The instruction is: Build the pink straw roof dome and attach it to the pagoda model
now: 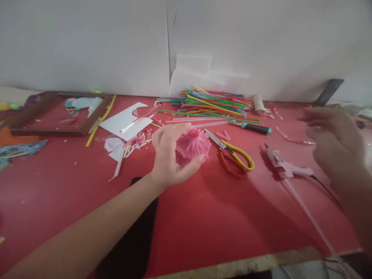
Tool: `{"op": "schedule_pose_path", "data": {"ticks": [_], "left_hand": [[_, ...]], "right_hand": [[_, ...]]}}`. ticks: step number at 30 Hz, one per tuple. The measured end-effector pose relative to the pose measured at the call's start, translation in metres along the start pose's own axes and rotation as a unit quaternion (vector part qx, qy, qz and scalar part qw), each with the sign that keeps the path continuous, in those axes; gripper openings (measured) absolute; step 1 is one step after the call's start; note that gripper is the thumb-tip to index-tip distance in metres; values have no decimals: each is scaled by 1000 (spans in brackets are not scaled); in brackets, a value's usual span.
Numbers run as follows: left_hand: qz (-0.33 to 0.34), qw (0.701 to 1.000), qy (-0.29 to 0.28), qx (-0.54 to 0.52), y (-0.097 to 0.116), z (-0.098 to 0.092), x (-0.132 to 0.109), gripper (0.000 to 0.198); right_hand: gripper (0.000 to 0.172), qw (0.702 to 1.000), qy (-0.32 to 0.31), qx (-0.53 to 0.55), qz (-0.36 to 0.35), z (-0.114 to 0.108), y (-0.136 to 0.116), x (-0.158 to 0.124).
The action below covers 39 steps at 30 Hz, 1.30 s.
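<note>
In the middle of the view my left hand (170, 157) is closed round a pink dome-shaped tuft of fuzzy strips (195, 144), with thumb and fingers on opposite sides. A small round knob tops the tuft, and the strips fan down from it. Scissors (229, 149) with one yellow and one red handle lie just right of it, blades parted. My right hand (334, 143) is raised at the right edge and blurred, so its fingers are unclear. Close to it on the table is a pink glue gun (286, 164) with a clear glue stick (308, 217) sticking out behind.
Colourful pipe cleaners (215, 104) lie heaped at the back by a cardboard tube (258, 104) and a black-handled cutter (255, 128). Left are paper pieces (128, 126), scraps and a brown wooden frame (85, 124). A dark phone (136, 232) lies under my left forearm on the red table (197, 228).
</note>
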<state>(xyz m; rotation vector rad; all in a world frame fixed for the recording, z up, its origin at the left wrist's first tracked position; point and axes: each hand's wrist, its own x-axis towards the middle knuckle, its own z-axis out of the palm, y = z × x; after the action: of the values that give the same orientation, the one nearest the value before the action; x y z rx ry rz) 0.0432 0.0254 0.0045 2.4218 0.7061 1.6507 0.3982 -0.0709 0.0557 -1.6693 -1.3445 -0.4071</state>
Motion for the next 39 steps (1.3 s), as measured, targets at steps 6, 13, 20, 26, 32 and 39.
{"op": "schedule_pose_path", "data": {"ticks": [6,13,20,26,32,39], "left_hand": [[-23,1000,6,4,-11,4,-9,98],[-27,997,-2,-67,-21,12,-15,101],[-101,990,-11,-93,-19,12,-18,91],[-206,952,-39,-224,-8,15,-16,90],[-228,940,-40,-250,-8,15,-16,98],[-190,953,-39,-234,-11,16,-15,93]], "right_hand": [[13,961,-166,196,-100,47,-160,15],[20,838,-428,333,58,108,-174,20],[25,788,-469,381,120,116,-163,18],[24,761,-502,398,107,122,-156,21],[20,736,-539,408,41,123,-151,26],[25,797,-500,340,-5,117,-154,23]]}}
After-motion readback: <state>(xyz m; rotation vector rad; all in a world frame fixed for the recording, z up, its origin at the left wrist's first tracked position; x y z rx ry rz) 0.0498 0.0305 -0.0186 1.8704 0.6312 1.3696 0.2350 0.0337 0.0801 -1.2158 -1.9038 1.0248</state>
